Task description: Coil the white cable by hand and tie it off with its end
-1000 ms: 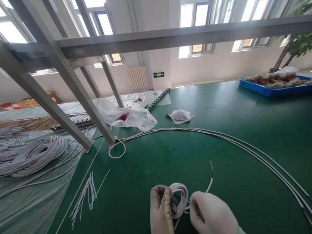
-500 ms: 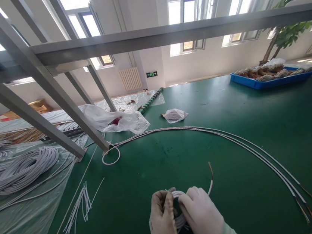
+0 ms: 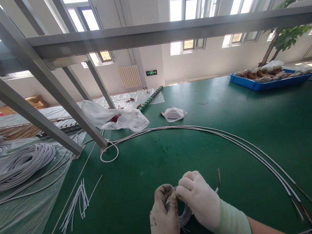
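Observation:
Low in the middle of the view, my left hand (image 3: pixel 165 215), in a stained glove, is closed on a small coil of grey-white cable (image 3: pixel 186 215). My right hand (image 3: pixel 199 198), gloved in white with a green-edged cuff, pinches at the coil's top against the left fingertips. What lies between the right fingertips is too small to make out. Past the right hand sticks up one cable end (image 3: pixel 219 180) with bare coloured wires. A few thin ends poke out below the coil. Much of the coil is hidden by both hands.
Several thin white strips (image 3: pixel 77 206) lie to the left on the green table (image 3: pixel 135 179). Long cables (image 3: pixel 232 140) arc across it to stripped ends at right. Grey frame posts (image 3: pixel 57 94), larger cable coils (image 3: pixel 23 164), plastic bags (image 3: pixel 116 116) and a blue tray (image 3: pixel 265 84) stand around.
My right hand has moved up and left over the coil, its fingertips now meeting the left ones. More of its cuff and forearm shows. The stripped cable end has shifted right and down.

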Available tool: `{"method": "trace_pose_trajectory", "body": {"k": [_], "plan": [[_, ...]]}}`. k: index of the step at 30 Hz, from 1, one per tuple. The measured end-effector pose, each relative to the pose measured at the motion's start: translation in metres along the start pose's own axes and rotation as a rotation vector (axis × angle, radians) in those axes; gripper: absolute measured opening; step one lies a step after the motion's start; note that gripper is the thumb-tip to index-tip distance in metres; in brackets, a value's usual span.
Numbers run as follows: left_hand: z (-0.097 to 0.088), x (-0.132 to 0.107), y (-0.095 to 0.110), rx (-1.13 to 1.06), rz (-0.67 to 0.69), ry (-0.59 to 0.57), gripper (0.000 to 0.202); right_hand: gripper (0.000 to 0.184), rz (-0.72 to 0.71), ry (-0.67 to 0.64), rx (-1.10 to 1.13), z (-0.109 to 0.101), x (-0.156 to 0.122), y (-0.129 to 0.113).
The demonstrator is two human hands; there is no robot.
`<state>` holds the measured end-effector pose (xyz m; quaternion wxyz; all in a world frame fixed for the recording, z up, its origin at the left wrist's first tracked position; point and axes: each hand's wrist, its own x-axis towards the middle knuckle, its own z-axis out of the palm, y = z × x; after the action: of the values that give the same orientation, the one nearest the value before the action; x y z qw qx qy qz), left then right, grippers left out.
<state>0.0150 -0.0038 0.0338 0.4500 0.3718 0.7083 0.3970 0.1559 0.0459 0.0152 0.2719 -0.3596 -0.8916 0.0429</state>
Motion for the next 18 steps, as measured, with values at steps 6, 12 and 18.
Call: {"method": "trace_pose_trajectory", "body": {"k": [6,12,18], "plan": [[-0.009,0.004,-0.004,0.017,0.125,-0.151,0.042,0.014,0.085,-0.14,0.566,-0.022,0.012,0.019],[-0.012,0.004,-0.006,-0.019,0.177,-0.225,0.045,0.013,0.147,-0.232,0.788,-0.037,0.02,0.027],[-0.009,0.005,-0.014,-0.042,0.131,-0.208,0.063,0.009,0.189,-0.321,0.962,-0.037,0.017,0.029]]}}
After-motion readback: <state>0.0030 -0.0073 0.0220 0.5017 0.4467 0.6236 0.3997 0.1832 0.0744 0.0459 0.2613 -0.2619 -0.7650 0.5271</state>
